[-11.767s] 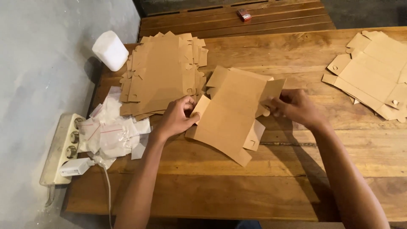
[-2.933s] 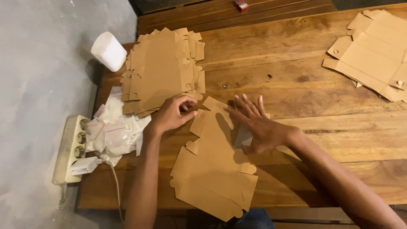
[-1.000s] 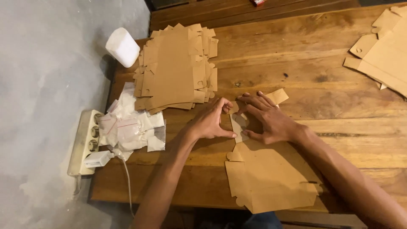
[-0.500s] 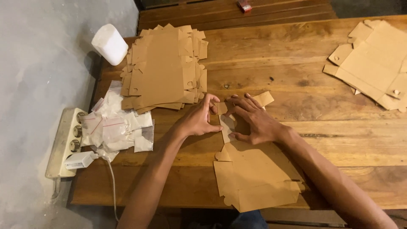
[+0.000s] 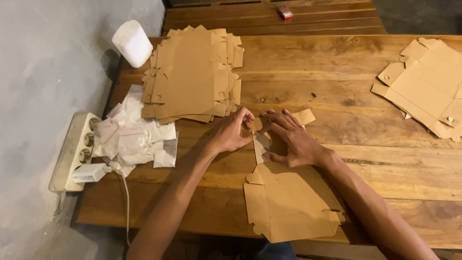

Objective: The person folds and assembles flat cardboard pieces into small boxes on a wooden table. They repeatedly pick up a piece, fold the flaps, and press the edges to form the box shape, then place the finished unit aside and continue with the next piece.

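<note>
your left hand point(image 5: 231, 136) pinches the far flap of the flat cardboard box blank point(image 5: 288, 202), thumb and fingers closed on its edge, while your right hand point(image 5: 291, 142) lies spread over the same flap and presses it down. the blank lies on the near part of the wooden worktop point(image 5: 337, 86), its body reaching toward you. this looks like the creasing of a flap, early in the folding. next, you would likely need firm pressure along the fold line, the blank kept from sliding. 1 stack of blanks point(image 5: 192, 72) sits beyond your left hand, 1 second pile point(image 5: 426, 86) lies far right.
</note>
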